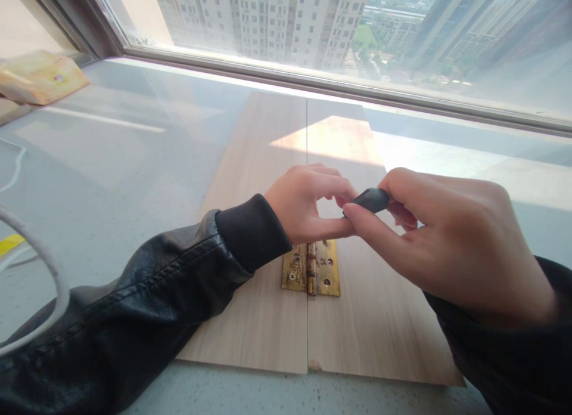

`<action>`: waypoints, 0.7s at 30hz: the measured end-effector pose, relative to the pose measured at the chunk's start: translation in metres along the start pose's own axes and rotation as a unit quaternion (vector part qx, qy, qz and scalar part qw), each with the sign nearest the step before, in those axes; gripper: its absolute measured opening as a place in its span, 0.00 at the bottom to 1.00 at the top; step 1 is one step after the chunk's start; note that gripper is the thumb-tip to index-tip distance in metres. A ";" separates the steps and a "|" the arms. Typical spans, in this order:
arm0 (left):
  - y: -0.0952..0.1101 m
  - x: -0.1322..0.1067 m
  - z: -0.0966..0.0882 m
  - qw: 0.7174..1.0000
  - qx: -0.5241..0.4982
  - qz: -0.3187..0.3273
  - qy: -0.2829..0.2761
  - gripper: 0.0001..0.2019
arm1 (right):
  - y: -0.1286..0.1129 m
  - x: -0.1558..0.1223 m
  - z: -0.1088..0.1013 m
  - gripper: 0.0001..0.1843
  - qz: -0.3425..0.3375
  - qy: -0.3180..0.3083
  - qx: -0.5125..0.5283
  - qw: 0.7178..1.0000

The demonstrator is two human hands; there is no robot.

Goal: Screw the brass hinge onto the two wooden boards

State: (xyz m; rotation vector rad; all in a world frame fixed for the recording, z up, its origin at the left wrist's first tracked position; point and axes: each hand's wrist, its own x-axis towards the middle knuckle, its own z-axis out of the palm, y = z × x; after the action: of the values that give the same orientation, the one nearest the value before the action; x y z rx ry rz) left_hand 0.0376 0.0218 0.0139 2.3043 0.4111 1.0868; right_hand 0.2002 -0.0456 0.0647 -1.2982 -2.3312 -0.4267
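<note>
My right hand [456,236] grips a black screwdriver [373,200] by its short, thick handle, its thumb and fingers closed round it. The screwdriver's shaft and tip are hidden. Thumb and fingers of my left hand [308,203] come together in a pinch at the handle's left end; what lies between them cannot be made out. Below my hands, a worn brass hinge [311,272] straddles the seam between a left wooden board [250,325] and a right wooden board [379,331]. Screw heads show in the hinge's left leaf, while holes are visible in the right one. My left hand covers the hinge's upper part.
Both boards lie flat on a pale speckled sill [147,158] beneath a large window [286,33]. A white cable [58,284] loops in at the left edge. A yellowish package [42,78] sits in the far left corner.
</note>
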 end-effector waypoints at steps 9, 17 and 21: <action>0.001 -0.001 0.000 0.999 -0.050 0.004 -0.010 0.04 | -0.008 -0.001 0.000 0.23 0.090 -0.024 0.057 0.994; -0.004 -0.002 0.000 0.995 -0.078 0.023 -0.059 0.07 | 0.000 -0.003 -0.009 0.24 0.098 -0.062 0.008 0.993; -0.003 -0.002 0.000 0.995 -0.065 0.018 -0.074 0.08 | 0.012 -0.002 -0.014 0.18 -0.010 -0.081 0.007 0.997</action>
State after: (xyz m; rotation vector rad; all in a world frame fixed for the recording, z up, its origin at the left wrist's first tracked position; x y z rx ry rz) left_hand 0.0362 0.0232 0.0115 2.2653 0.2349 0.9244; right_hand 0.2142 -0.0476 0.0760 -1.3487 -2.4764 -0.3221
